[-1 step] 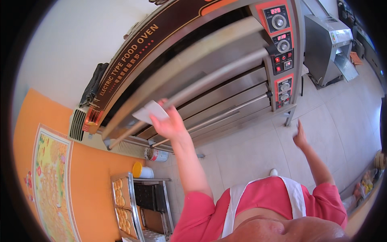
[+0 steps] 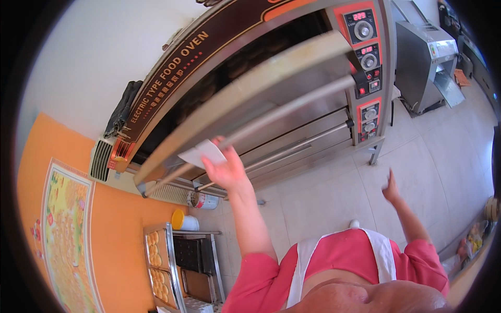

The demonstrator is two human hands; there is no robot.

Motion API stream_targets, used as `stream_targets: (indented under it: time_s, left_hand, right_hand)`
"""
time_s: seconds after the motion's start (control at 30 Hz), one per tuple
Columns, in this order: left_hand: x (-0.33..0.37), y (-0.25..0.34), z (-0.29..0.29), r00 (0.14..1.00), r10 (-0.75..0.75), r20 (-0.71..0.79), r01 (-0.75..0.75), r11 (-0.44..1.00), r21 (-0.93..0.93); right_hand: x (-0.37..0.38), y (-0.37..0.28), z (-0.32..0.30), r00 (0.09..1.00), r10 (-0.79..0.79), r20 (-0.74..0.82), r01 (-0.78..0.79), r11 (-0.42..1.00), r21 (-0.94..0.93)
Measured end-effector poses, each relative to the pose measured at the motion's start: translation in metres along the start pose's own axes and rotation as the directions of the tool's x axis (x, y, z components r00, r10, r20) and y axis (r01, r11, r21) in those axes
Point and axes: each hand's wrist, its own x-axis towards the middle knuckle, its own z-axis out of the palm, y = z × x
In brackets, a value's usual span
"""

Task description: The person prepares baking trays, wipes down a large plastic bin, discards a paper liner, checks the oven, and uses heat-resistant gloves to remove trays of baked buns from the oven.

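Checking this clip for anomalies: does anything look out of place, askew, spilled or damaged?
Nothing stands out; no spill or damage shows. The upper oven door is tilted open, but the left hand is at its handle, gripping a white piece.

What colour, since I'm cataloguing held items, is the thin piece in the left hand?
The thin piece is white; the head view shows it best.

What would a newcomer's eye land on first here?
Likely the wide, silvery metal oven door, tilted open across the upper middle, where the bare left hand holds a flat white pad at its bar handle. Next, the orange-framed control panel with glowing red displays, upper right; then round golden buns, lower left.
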Motion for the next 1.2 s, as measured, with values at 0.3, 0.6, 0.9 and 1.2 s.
stream_targets:
  time_s: [0.3, 0.6, 0.9, 1.2]
  left_hand:
    - [-0.098, 0.02, -0.044, 0.927, -0.183, -0.328, 0.165, 0.983, -0.083]
    - [-0.1, 0.016, -0.055, 0.927, -0.214, -0.308, 0.209, 0.977, -0.049]
    - [-0.121, 0.021, -0.101, 0.903, -0.331, -0.275, 0.321, 0.943, -0.084]
    - [-0.149, 0.023, -0.105, 0.851, -0.455, -0.264, 0.417, 0.889, -0.19]
  right_hand:
    - [-0.116, 0.05, -0.009, 0.73, 0.637, 0.249, -0.518, 0.753, -0.405]
    - [0.045, -0.051, 0.007, 0.994, -0.106, 0.02, 0.108, 0.981, -0.163]
    - [0.128, -0.19, -0.052, 0.873, -0.484, -0.062, 0.433, 0.826, -0.361]
    - [0.154, -0.225, -0.062, 0.882, -0.461, -0.102, 0.37, 0.809, -0.457]
